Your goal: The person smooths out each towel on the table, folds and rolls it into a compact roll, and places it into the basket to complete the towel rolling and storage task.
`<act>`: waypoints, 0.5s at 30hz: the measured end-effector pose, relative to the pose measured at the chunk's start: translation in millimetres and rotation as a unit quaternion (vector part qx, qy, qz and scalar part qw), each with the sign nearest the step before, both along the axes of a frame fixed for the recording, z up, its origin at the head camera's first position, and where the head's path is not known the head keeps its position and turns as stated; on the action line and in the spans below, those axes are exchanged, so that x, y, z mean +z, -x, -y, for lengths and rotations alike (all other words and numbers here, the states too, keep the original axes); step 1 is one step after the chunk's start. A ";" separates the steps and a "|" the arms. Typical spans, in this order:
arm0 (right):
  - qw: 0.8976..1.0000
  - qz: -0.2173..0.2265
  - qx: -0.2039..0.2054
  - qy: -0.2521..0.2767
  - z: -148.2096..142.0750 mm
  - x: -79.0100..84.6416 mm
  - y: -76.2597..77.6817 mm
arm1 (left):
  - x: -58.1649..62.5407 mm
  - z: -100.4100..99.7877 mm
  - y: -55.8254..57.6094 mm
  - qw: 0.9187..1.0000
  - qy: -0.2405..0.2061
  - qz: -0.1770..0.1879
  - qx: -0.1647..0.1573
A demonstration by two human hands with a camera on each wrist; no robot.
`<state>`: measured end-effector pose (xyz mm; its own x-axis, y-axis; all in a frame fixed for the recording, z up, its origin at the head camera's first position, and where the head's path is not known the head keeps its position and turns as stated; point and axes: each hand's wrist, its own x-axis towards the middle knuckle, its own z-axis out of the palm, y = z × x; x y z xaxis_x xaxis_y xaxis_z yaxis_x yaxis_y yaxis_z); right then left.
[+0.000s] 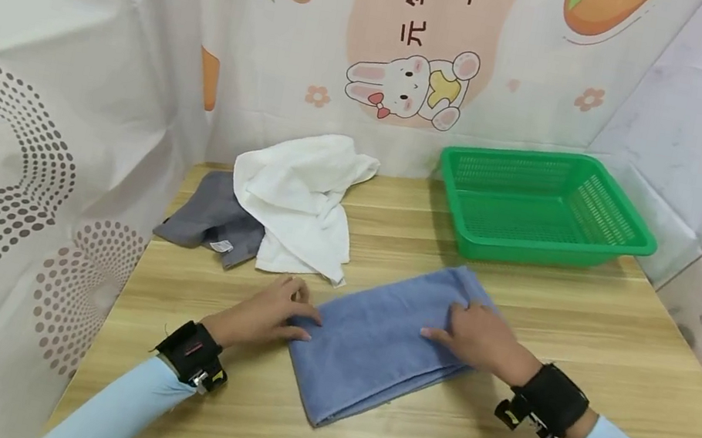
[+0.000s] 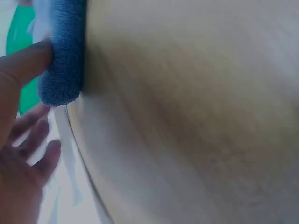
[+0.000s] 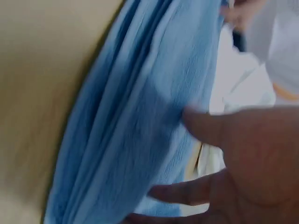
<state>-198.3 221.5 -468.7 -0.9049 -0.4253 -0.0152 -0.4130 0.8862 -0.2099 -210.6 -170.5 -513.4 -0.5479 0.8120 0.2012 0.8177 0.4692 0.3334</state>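
A blue towel [image 1: 382,338], folded in layers, lies at a slant on the wooden table. My left hand [image 1: 266,315] is at its left end, with fingertips touching the edge. In the left wrist view, one finger presses against the rounded fold of the blue towel [image 2: 65,56], while the other fingers are loosely bent beside it. On the right part of the towel rests my right hand [image 1: 483,339], thumb and fingers spread over the top layer. The right wrist view shows stacked layers along the near side of the blue towel [image 3: 140,107], with the right hand [image 3: 243,163] over it.
At the back left, a white towel [image 1: 304,203] lies crumpled, partly over a grey cloth [image 1: 211,214] with a small label. A green basket [image 1: 553,251] stands at the back right. Patterned curtains [image 1: 290,83] enclose the wooden table [image 1: 586,323].
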 end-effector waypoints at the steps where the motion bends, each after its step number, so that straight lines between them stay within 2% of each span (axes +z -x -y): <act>1: 0.999 0.041 0.006 -0.003 4.8 1.1 -0.2 | 0.3 -2.1 -2.5 1.000 0.010 -0.028 -0.007; 2: 0.997 0.081 0.014 0.007 9.6 1.2 1.8 | 1.7 -5.2 -5.8 0.999 0.020 -0.046 -0.018; 4: 0.991 0.129 0.024 0.004 16.7 -2.0 16.6 | 3.1 -14.6 -12.4 0.996 0.044 -0.065 -0.052; 7: 0.983 0.182 0.038 0.003 25.9 -12.8 54.2 | 4.6 -35.0 -23.7 0.988 0.100 -0.055 -0.109; 8: 0.981 0.189 0.043 -0.001 30.5 -16.7 68.5 | 5.4 -42.6 -27.2 0.984 0.116 -0.050 -0.121; 10: 0.979 0.194 0.054 -0.020 40.1 -24.8 96.7 | 4.0 -58.6 -32.9 0.976 0.160 -0.064 -0.134; 13: 0.980 0.185 0.061 -0.041 57.8 -32.2 129.1 | 0.8 -81.1 -40.1 0.966 0.209 -0.087 -0.129; 15: 0.980 0.179 0.064 -0.060 71.8 -31.7 143.4 | -0.3 -92.3 -43.1 0.960 0.233 -0.097 -0.119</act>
<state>-341.8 149.8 -500.4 -0.7719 -0.5101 -0.3794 -0.4409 0.8595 -0.2586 -167.5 -78.2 -513.6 -0.3238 0.9365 -0.1349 0.9461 0.3220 -0.0357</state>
